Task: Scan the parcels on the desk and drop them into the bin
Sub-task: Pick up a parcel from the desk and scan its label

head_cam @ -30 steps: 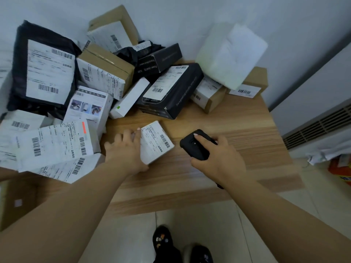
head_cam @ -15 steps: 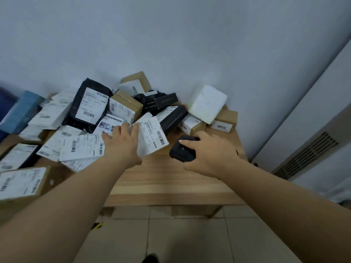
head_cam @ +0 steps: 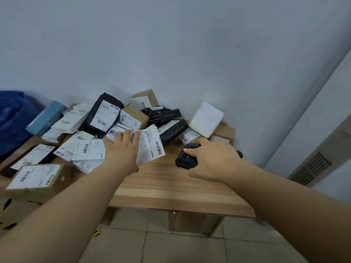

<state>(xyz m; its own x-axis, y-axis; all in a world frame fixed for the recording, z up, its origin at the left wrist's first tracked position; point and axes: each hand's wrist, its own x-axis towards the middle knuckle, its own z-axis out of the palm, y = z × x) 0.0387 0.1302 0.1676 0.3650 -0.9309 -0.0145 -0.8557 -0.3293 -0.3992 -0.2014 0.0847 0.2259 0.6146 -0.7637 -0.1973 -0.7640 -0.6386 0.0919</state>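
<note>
The small white parcel (head_cam: 150,145) is lifted off the wooden desk (head_cam: 171,185), tilted with its printed label and barcode facing up and toward the scanner; the left hand (head_cam: 121,149) grips it along its left edge, fingers curled over the top. Just to its right, the right hand (head_cam: 207,160) is wrapped round a black handheld scanner (head_cam: 185,158), index finger laid along the top, its nose turned toward the label. As a judgement, this parcel is at the scanning step and not yet dropped. Much remains: a deep heap of parcels (head_cam: 106,126) covers the back and left of the desk. No bin is clearly in view; the blue mass (head_cam: 13,120) at far left may be a bag or sack, but that cannot be told. The heap mixes matte brown cardboard boxes, a crinkled black plastic mailer (head_cam: 103,114), flat white boxes, glossy black cartons and a soft white padded block (head_cam: 206,118).
</note>
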